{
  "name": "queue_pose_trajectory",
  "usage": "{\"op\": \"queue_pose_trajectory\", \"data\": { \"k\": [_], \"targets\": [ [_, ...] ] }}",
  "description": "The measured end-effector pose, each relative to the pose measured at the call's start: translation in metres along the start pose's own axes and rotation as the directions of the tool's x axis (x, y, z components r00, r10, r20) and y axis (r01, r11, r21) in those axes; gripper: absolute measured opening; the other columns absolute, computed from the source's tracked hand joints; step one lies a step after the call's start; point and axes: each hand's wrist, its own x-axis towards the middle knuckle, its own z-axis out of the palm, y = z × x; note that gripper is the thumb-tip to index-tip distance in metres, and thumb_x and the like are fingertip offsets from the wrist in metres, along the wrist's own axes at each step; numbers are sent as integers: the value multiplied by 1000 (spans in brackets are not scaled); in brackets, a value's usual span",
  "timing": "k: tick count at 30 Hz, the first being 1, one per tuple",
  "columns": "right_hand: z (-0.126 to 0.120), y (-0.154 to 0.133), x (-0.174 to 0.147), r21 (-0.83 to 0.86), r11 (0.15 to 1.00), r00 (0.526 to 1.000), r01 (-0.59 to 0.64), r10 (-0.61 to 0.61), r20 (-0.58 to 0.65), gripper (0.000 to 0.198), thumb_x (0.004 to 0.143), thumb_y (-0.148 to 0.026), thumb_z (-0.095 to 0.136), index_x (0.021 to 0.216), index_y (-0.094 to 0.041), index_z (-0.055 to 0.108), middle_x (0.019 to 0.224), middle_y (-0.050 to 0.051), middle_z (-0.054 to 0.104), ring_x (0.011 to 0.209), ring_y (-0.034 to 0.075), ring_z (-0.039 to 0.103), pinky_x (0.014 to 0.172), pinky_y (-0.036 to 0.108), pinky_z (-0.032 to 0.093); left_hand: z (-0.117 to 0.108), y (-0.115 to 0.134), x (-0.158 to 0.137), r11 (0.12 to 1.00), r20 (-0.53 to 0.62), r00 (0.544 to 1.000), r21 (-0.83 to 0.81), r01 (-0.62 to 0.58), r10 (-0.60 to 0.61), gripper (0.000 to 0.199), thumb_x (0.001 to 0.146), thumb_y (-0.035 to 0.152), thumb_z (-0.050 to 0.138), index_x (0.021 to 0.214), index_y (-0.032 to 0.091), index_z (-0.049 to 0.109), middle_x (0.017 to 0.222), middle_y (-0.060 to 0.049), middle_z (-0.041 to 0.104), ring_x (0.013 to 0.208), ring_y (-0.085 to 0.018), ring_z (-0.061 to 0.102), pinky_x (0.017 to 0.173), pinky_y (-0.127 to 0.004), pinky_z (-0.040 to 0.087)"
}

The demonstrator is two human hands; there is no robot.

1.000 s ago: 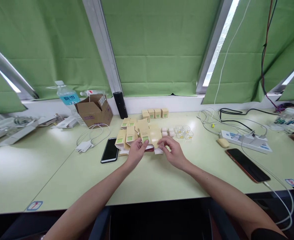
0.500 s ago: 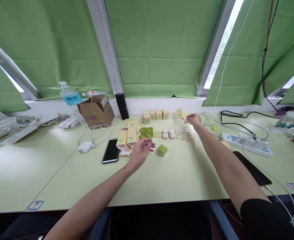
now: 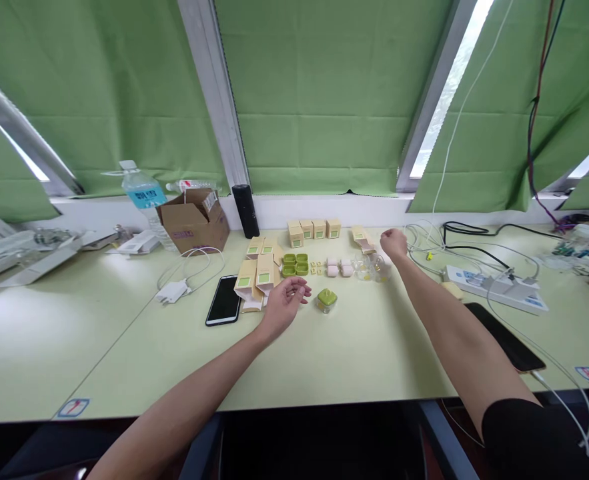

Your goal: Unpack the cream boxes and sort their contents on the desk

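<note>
Left hand (image 3: 285, 301): half-curled, fingers parted, grasping nothing.
Right hand (image 3: 393, 243): curled inward; whether it grips anything cannot be told.
Green-lidded jar (image 3: 327, 300): between the hands, nearer the left.
Small carton (image 3: 361, 238): just left of the right hand.

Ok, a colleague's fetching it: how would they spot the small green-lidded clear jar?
On the long pale table, find the person's left hand. Just right of it sits the small green-lidded clear jar. Unlike the green square pieces and clear cups behind, it combines green top and clear body.
</note>
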Motion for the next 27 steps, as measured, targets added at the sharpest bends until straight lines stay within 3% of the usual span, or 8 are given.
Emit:
{"op": "queue_pose_trajectory", "data": {
  "k": [3,6,8,12,15,18,23,27],
  "targets": [
    [-12,-13,-17,14,991,985,130,-127,-118,22,91,-18,51,104,-16,69,113,14,70,107,26,61,95,40,46,1,-2,1,1000,-9,1000,26,0,0,28,89,41,66,102,17,61,96,-9,72,89,-21,72,77,-37,62],
    [-12,-23,-55,47,953,950,299,-293,-104,17,88,-22,53,97,-21,67,108,7,71,98,21,61,93,36,46,2,-4,0,998,-14,1000,68,-18,19,22,89,36,64,103,18,61,99,-9,72,90,-20,71,79,-37,61],
    [-9,-25,-92,109,864,870,492,-489,-56,14,88,-24,54,93,-20,65,102,8,71,90,22,60,87,38,47,2,-5,0,994,-15,999,106,-39,41,19,90,32,62,104,18,61,101,-9,72,92,-20,71,81,-37,60],
    [-5,-23,-170,200,764,731,614,-645,220,17,89,-32,59,102,-22,63,104,6,71,86,22,61,83,39,49,1,-9,1,975,-4,996,203,-87,90,18,91,27,59,107,19,60,104,-9,71,96,-20,70,88,-38,58],
    [-4,-20,-206,203,740,640,641,-661,391,42,84,-36,70,122,-24,57,119,8,69,97,24,63,87,42,50,-1,-14,2,952,25,993,282,-117,115,19,91,25,58,109,20,59,106,-8,70,96,-20,69,89,-39,56],
    [1,-16,-218,202,761,647,616,-636,421,48,80,-34,74,123,-23,56,120,10,68,101,26,64,88,42,51,-2,-17,0,920,68,991,370,-129,111,25,90,23,58,114,21,57,113,-9,68,100,-21,68,89,-39,56],
    [11,-12,-213,313,806,711,503,-592,380,11,90,-30,59,97,-22,61,94,4,72,85,20,66,76,34,51,1,-16,-6,857,183,981,494,-148,64,55,87,20,62,138,24,45,142,-13,55,120,-26,61,102,-47,50],
    [16,-13,-213,407,771,685,490,-629,368,9,90,-26,56,88,-23,64,89,3,74,78,18,66,74,32,51,5,-12,-5,847,279,960,508,-154,7,70,87,22,65,150,26,34,145,-14,55,135,-31,52,113,-53,40]
  ]
}}
